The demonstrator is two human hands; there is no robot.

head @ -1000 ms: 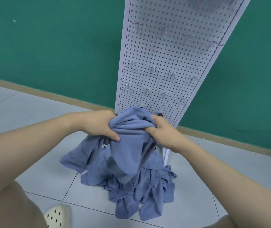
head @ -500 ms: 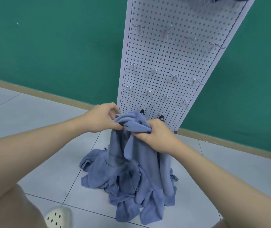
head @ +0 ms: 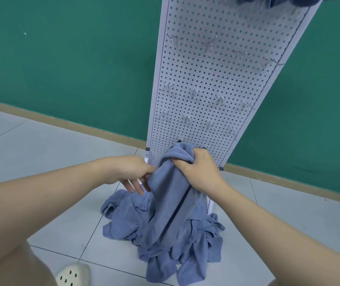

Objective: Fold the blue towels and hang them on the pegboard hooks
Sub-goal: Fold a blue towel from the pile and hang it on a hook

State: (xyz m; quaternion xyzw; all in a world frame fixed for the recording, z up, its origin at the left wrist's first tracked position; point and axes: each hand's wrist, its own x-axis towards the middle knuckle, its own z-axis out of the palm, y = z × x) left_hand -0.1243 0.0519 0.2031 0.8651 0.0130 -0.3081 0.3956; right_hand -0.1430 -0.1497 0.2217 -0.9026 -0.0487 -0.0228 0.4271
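Left hand [head: 133,174] slid down towel [head: 173,195] edge, right hand [head: 200,172] bunching top

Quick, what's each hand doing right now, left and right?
Left hand: pinching the side of the lifted towel.
Right hand: gripping the towel's bunched top.

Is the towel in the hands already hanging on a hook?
No, the right hand still grips the top of the towel in front of the pegboard, and its lower end trails into the towel pile on the floor.
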